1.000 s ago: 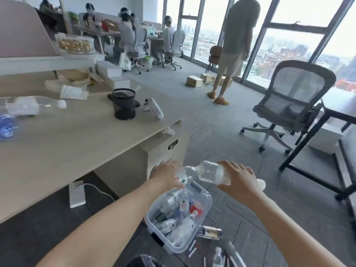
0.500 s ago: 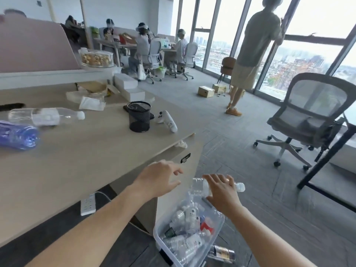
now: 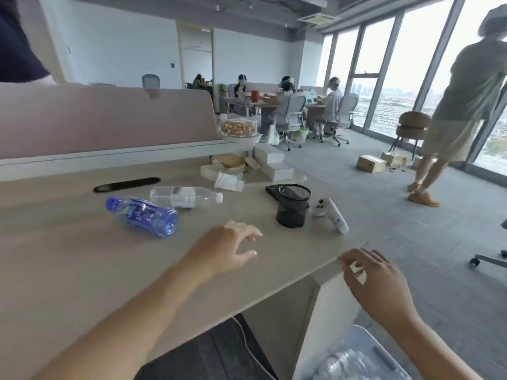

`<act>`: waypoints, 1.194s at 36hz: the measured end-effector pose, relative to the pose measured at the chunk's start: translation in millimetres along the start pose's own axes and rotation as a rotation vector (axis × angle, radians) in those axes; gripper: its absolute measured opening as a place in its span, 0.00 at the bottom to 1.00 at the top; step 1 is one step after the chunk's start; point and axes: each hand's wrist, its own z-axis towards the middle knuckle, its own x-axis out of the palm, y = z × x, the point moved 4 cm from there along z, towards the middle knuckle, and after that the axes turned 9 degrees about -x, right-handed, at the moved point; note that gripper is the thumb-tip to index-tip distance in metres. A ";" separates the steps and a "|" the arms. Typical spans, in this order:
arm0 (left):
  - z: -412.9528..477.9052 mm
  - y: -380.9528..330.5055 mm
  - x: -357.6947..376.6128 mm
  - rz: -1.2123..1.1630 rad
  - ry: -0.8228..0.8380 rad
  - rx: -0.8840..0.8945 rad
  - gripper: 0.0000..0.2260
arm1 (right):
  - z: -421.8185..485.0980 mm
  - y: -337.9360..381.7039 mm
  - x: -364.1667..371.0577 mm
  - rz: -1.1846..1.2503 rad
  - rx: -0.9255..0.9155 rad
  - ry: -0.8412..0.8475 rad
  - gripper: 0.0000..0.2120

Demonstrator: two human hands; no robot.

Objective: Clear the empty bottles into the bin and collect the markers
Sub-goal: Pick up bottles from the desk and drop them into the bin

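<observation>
Head view: a person's left hand (image 3: 229,249) hovers over the desk (image 3: 82,270), fingers (image 3: 251,237) loosely spread and empty, near a blue bottle (image 3: 142,216) lying on its side with a clear bottle (image 3: 186,197) just behind it. The right hand (image 3: 378,281) hangs off the desk's corner, fingers curled; whether they hold anything cannot be told. The bin (image 3: 367,349), bottles inside, sits on the floor below. A mesh cup (image 3: 292,207) stands beside a white controller (image 3: 330,213).

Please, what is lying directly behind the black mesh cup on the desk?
A flat dark object, perhaps a phone, lies behind the black mesh cup. Only its left end shows; the cup covers the rest.
</observation>
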 end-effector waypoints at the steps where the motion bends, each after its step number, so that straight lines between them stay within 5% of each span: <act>1: 2.2 14.0 -11.9 0.012 -0.019 -0.024 0.18 | 11.0 12.6 0.8 0.022 -0.034 -0.011 0.07; 9: 8.4 135.4 -76.9 0.039 -0.066 -0.288 0.20 | 83.9 91.3 57.1 0.122 -0.269 0.125 0.06; 19: 14.9 227.2 -66.2 0.487 0.139 -0.377 0.43 | 132.5 163.1 122.8 0.148 -0.391 0.287 0.10; 28: -6.3 245.5 -81.2 0.481 0.089 -0.338 0.27 | 167.7 208.5 151.4 0.126 -0.443 0.355 0.20; 36: -49.5 259.2 -126.8 0.439 -0.157 -0.466 0.30 | 237.0 270.4 196.7 0.093 -0.468 0.369 0.30; 43: -74.6 259.5 -146.1 0.428 -0.201 -0.536 0.26 | 260.3 277.3 264.0 0.038 -0.299 0.575 0.44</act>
